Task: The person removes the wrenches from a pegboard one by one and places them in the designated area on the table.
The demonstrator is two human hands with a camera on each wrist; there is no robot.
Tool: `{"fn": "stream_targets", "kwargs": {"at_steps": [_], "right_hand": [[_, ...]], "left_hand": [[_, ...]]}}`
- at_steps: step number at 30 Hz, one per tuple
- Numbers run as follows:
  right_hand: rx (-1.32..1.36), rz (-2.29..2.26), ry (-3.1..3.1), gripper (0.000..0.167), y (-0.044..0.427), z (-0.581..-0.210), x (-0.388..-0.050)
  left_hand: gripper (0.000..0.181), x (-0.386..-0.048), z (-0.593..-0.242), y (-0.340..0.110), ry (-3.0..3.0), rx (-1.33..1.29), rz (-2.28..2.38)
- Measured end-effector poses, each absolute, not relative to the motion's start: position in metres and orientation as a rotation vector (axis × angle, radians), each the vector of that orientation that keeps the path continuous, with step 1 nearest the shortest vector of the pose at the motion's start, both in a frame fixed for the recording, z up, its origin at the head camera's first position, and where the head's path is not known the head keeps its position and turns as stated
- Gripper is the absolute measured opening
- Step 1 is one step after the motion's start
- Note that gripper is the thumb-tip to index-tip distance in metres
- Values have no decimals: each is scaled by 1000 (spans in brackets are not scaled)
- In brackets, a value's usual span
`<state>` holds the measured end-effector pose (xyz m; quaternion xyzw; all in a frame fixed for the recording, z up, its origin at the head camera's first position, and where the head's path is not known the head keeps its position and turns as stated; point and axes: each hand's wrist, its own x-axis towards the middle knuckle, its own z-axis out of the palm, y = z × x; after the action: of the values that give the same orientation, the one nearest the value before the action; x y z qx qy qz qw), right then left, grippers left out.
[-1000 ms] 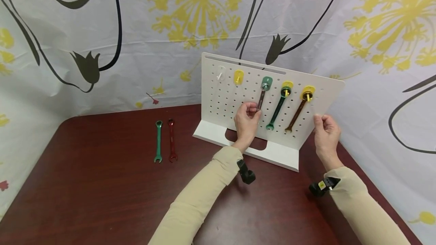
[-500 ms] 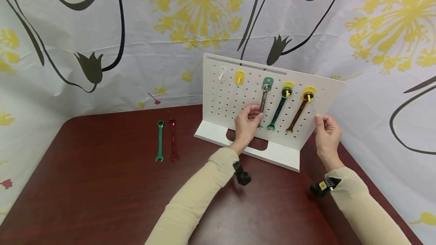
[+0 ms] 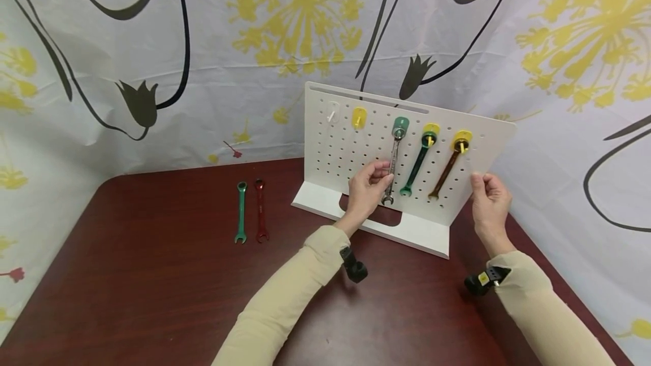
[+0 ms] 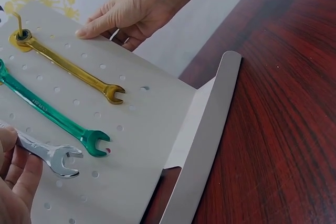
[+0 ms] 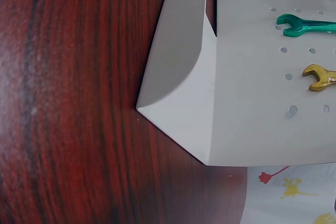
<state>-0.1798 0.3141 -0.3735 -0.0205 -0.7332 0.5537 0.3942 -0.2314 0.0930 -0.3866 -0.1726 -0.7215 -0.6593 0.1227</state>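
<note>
A white pegboard (image 3: 325, 157) stands on the table, tilted back on its base. A silver combination wrench (image 3: 394, 164) hangs with its ring end at the green hook (image 3: 400, 123). My left hand (image 3: 367, 192) pinches the wrench's shank between thumb and fingers, and the open end (image 4: 65, 163) shows beyond them in the left wrist view. My right hand (image 3: 490, 208) grips the board's right edge, thumb on the front face. Beside the silver wrench hang a green wrench (image 3: 419, 164) and a gold-brown wrench (image 3: 445, 171), each on a yellow hook. The right wrist view shows neither hand clearly.
On the dark red table (image 3: 152, 275) left of the board lie a green wrench (image 3: 241, 212) and a red wrench (image 3: 261, 210). A white hook (image 3: 333, 112) and a yellow hook (image 3: 359, 118) bear nothing. A patterned curtain (image 3: 213, 44) closes off the back.
My left hand has slid slightly down along the silver wrench, whose open end now shows below the fingers. My right hand keeps its grip on the board's edge.
</note>
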Motion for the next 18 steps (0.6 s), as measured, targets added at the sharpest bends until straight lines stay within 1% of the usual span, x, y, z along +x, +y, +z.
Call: {"fn": "stream_targets", "kwargs": {"at_steps": [9,18], "right_hand": [[-25,1436,-1832,27,315,-374,-181],[-40,1423,-1837,26,314,-374,-181]], "left_hand": [[23,-228,-388,86,-2105,-553,-1977],[25,-220,-384,77,-2181,-536,-2054]]}}
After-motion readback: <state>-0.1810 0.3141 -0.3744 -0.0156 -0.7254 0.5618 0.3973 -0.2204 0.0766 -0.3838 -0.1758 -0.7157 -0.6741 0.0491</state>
